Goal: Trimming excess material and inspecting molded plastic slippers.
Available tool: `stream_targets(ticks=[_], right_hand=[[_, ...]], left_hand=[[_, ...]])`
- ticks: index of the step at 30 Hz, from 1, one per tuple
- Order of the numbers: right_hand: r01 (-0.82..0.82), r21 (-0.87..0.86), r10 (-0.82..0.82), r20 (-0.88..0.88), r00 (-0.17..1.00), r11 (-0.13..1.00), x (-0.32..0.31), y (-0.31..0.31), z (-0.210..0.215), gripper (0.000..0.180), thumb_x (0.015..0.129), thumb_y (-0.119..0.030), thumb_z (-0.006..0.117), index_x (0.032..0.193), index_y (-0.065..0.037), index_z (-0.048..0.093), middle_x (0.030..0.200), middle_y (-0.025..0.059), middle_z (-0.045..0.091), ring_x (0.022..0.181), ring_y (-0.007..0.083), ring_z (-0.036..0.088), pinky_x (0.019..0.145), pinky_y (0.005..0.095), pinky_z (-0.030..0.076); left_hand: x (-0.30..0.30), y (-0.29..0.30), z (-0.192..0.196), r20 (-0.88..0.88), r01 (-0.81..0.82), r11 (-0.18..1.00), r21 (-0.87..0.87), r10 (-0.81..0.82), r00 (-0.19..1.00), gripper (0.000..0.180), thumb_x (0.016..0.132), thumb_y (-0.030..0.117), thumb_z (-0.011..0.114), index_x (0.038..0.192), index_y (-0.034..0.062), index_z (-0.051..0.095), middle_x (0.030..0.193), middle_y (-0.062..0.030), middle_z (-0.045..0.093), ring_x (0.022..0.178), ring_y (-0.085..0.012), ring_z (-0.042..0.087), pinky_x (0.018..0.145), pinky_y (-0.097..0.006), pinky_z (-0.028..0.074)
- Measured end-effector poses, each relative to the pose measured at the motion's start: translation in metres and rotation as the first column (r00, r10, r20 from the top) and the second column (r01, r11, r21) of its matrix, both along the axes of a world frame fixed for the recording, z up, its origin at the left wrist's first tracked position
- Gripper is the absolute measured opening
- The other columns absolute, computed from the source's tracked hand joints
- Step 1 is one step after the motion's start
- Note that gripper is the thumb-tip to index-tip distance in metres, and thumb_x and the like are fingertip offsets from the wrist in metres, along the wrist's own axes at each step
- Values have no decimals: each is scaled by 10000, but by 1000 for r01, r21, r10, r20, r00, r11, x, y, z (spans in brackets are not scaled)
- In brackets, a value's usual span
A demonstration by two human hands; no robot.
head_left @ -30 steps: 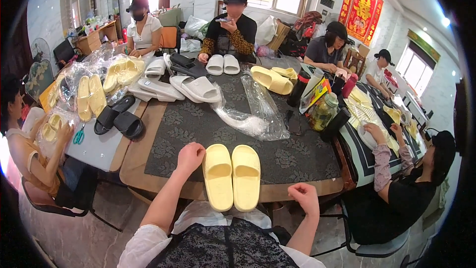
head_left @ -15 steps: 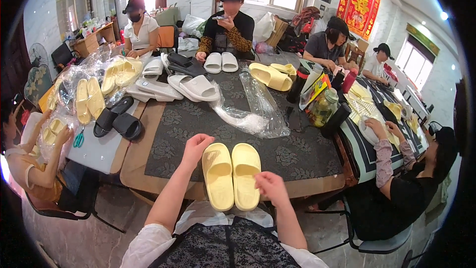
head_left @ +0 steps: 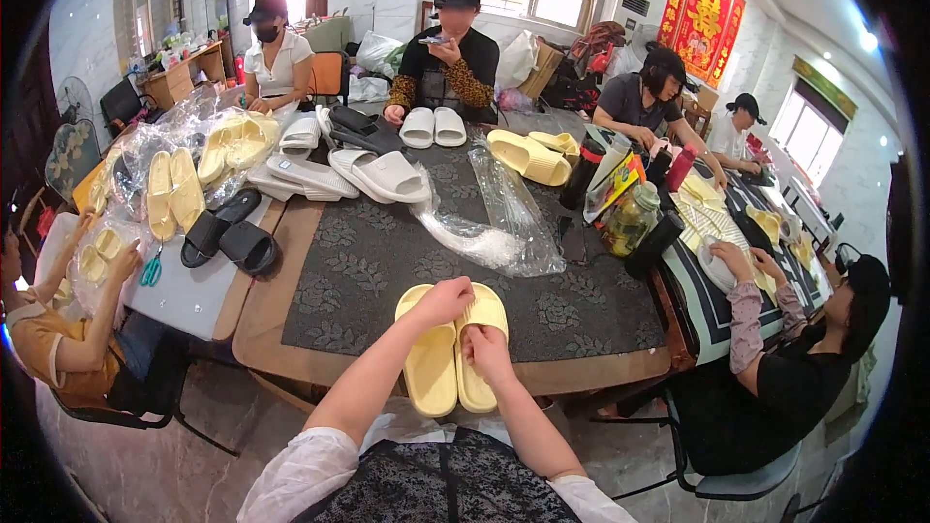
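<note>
A pair of pale yellow slide slippers lies side by side at the near edge of the table, toes pointing away from me. My left hand [head_left: 447, 301] reaches across the strap of the left slipper [head_left: 429, 373] to the inner side of the right slipper [head_left: 490, 310]. Its fingers are curled together, and whatever they hold is hidden. My right hand [head_left: 487, 351] is over the foot opening of the right slipper, just behind its strap. Those fingers are also bent closed, their tips partly hidden; I cannot tell if they grip the strap's edge.
A crumpled clear plastic bag [head_left: 509, 228] lies mid-table. Beyond it are white slippers [head_left: 387, 174], more yellow slippers [head_left: 531, 157] and black slippers [head_left: 250, 247]. Bottles and a jar [head_left: 632, 218] stand at the right. Co-workers sit around the tables; one at the left handles bagged slippers [head_left: 97, 257].
My left hand has moved right, from beside the left slipper to across the pair. My right hand has moved left into the right slipper's opening. The slippers have stayed nearly in place.
</note>
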State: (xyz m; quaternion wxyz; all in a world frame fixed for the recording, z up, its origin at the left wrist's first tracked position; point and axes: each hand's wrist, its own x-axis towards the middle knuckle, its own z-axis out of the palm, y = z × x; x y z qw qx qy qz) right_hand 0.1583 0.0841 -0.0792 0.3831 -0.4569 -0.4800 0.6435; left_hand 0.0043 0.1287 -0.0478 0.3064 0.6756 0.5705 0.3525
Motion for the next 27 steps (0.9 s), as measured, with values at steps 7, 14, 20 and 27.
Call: stream_targets(ticks=[7, 14, 20, 27], right_hand=[[83, -60, -88, -98, 991, 995, 0, -25, -4, 186, 963, -172, 515, 844, -42, 572, 695, 13, 570, 570, 99, 539, 494, 233, 411], [17, -156, -57, -259, 964, 988, 7, -18, -12, 136, 956, -151, 522, 885, -51, 581, 742, 8, 570, 618, 95, 526, 555, 229, 429], [-3, -166, -38, -242, 970, 986, 8, -19, -5, 123, 956, -133, 516, 889, -52, 579, 761, 1, 561, 635, 97, 513, 573, 232, 429], [-44, -147, 0, -292, 956, 988, 12, -23, -2, 96, 935, -106, 540, 978, -29, 580, 859, 29, 592, 732, 102, 555, 653, 238, 449]], left_hand=[[-3, -11, 0, 46, 117, 988, -104, -113, 993, 196, 890, 213, 571, 946, 25, 579, 885, -129, 651, 838, -275, 621, 750, -367, 478], [0, -9, -7, 1, 101, 991, -92, -101, 995, 206, 892, 229, 560, 947, 31, 574, 874, -154, 645, 835, -310, 616, 754, -398, 475], [3, -10, -5, -57, 96, 995, -30, -98, 994, 215, 892, 216, 548, 978, 21, 577, 879, -199, 648, 873, -375, 608, 744, -428, 473], [-2, -12, -17, 143, 25, 999, 20, -27, 989, 186, 856, 161, 611, 922, -13, 624, 787, -129, 651, 699, -193, 606, 652, -336, 478]])
